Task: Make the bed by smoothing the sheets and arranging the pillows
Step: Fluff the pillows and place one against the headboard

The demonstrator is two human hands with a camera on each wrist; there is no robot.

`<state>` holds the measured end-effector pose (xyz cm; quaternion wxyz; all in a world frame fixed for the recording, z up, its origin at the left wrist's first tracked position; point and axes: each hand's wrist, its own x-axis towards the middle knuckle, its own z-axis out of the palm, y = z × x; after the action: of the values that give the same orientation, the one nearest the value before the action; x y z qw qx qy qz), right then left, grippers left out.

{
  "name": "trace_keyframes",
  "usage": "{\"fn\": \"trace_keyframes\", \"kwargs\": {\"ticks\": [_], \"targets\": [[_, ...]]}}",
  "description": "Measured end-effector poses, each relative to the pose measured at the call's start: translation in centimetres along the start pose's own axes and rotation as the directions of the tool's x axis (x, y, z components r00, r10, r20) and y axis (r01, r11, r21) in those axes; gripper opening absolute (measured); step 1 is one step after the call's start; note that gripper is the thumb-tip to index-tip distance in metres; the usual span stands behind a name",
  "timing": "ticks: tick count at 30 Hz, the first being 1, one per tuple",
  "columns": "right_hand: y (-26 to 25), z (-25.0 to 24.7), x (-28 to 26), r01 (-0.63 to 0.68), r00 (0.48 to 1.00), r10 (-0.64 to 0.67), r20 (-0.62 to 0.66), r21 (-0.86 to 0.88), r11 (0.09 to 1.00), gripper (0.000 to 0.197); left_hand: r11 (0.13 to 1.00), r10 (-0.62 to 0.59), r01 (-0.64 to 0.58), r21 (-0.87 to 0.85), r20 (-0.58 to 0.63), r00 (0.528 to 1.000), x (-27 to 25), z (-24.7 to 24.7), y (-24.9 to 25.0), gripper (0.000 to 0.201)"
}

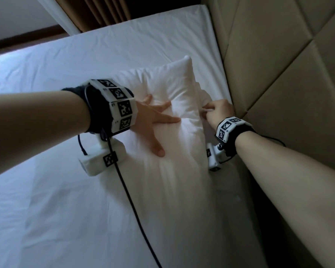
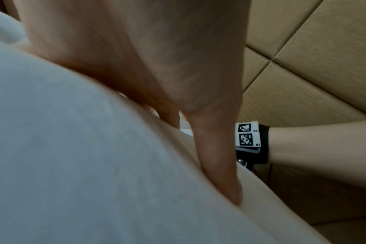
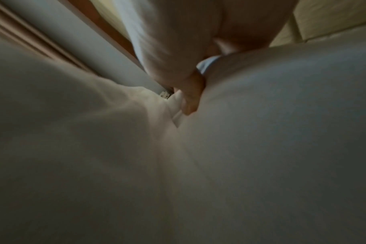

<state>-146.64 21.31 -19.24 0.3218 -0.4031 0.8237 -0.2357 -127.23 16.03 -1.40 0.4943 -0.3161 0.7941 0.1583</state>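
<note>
overhead, left hand point(image 1: 155, 120) flat on pillow point(image 1: 174, 97); right hand point(image 1: 219, 111) seemingly pinching its edge

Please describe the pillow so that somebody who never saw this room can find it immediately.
Start at the tan padded headboard on the right of the bed. Against its base, on the flat white sheet, lies the pillow. It is the only puffed, wrinkled white shape there: the left hand presses flat on it and the right hand pinches its edge.

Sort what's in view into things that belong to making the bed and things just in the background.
Job: pillow, pressed by the left hand, edge pinched by the right hand; sheet.
Background: padded headboard, curtain.
</note>
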Motion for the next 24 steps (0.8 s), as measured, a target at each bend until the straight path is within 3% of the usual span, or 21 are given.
{"fn": "trace_keyframes", "kwargs": {"ticks": [8,12,19,24], "targets": [[0.4,-7.2,-3.6,-0.109,0.985,0.115,-0.129,0.053,0.993,0.016,0.993,0.090,-0.083,0.089,-0.084,0.992,-3.7,-1.4,3.9,0.113],[2.0,-9.1,-4.8,-0.148,0.970,0.133,-0.202,-0.063,0.987,0.021,0.985,0.118,-0.096,0.143,-0.153,0.981,-2.5,-2.4,6.7,0.114],[2.4,-10.5,-8.8,-0.110,0.993,0.096,-0.070,-0.226,0.968,0.043,0.984,0.083,-0.028,0.177,-0.315,0.946,-2.5,-0.2,9.5,0.090],[6.3,-9.1,-16.7,-0.219,0.959,0.264,0.103,-0.321,0.921,0.031,0.980,0.115,-0.067,0.185,-0.259,0.959,-6.4,2.7,13.2,0.068]]}}
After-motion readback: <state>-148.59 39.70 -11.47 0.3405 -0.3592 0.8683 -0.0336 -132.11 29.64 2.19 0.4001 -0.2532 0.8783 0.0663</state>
